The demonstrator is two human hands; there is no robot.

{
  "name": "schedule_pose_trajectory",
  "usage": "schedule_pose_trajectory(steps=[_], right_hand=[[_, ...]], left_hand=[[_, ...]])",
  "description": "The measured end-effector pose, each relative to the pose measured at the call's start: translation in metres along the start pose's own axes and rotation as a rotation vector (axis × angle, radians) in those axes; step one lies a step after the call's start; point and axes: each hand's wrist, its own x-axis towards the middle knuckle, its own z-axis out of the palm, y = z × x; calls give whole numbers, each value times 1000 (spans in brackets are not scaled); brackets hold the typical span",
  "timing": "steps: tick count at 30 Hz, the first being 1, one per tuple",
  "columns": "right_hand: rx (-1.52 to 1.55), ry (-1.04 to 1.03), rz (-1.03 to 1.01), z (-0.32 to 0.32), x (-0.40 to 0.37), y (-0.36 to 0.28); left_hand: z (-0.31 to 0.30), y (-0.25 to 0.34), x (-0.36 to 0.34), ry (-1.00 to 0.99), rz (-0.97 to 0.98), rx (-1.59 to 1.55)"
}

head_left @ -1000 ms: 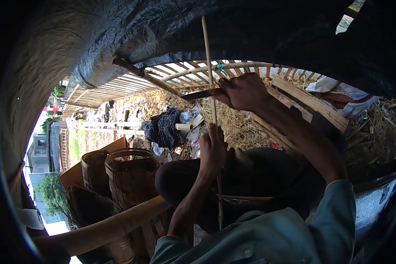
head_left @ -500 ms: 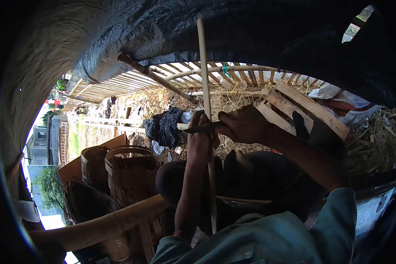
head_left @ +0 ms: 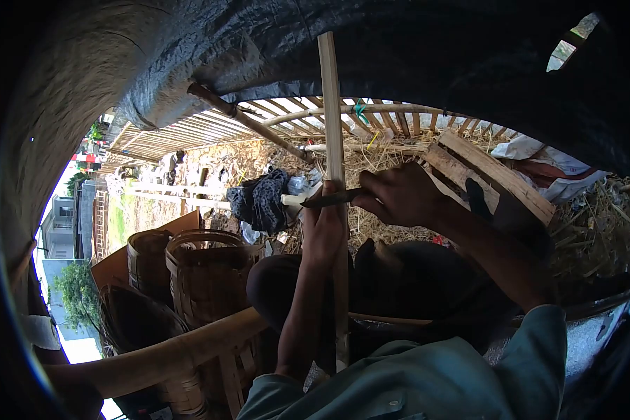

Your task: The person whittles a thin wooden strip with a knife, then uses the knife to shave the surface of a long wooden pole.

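A long pale bamboo strip point(head_left: 332, 119) stands nearly upright in view, its top against the dark tarp and its lower end near the shirt. My left hand point(head_left: 322, 231) is closed round the strip at mid-length. My right hand point(head_left: 399, 196) grips a dark-bladed knife point(head_left: 332, 199), whose blade lies across the strip just at the fingers of my left hand. The handle is mostly hidden inside my right hand. Behind the knife tip, a pale pole end point(head_left: 292, 200) shows beside a dark patterned cloth point(head_left: 259, 201).
Woven baskets point(head_left: 206, 273) stand at the lower left, behind a thick bamboo pole point(head_left: 182, 353). Wooden boards point(head_left: 497, 175) lie at the right on straw, near a white sack point(head_left: 553, 168). A slatted bamboo fence point(head_left: 294, 119) runs behind, under the dark tarp point(head_left: 427, 49).
The strip has turned to show a wider face and shifted slightly right. My right hand has moved slightly right with the knife, and my left hand's grip has shifted.
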Motion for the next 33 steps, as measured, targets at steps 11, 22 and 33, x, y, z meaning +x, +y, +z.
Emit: schedule_pose_trajectory(steps=[11, 22, 33], right_hand=[[-195, 247, -60, 5, 11, 23], [-72, -21, 41, 18, -1, -12], [-268, 279, 209, -9, 33, 43]], left_hand=[[15, -1, -21, -21, -252, -111], [7, -8, -10, -47, -197, -255], [19, -2, -22, -99, -222, -154]])
